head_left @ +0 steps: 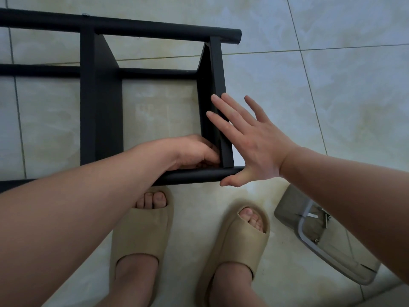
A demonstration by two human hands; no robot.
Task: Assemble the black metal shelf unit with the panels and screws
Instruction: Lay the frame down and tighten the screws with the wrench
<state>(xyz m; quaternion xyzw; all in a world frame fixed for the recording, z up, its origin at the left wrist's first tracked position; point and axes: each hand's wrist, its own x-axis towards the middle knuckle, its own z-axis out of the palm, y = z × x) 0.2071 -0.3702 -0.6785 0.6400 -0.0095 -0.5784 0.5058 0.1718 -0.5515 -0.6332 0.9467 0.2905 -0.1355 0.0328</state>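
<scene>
The black metal shelf unit (100,103) lies on its side on the tiled floor, with two round tubes and two flat panels between them. My right hand (250,140) presses flat, fingers straight, against the outer face of the right-hand panel (215,69). My left hand (194,154) reaches inside the frame to the corner where that panel meets the near tube (199,176); its fingers are curled there, and what they hold is hidden. A silver screw head (85,14) shows on the far tube.
A clear plastic tray (318,238) with loose screws and a small metal tool lies on the floor at the right, under my right forearm. My feet in beige slippers (141,229) stand just before the near tube. Pale floor tiles surround the frame.
</scene>
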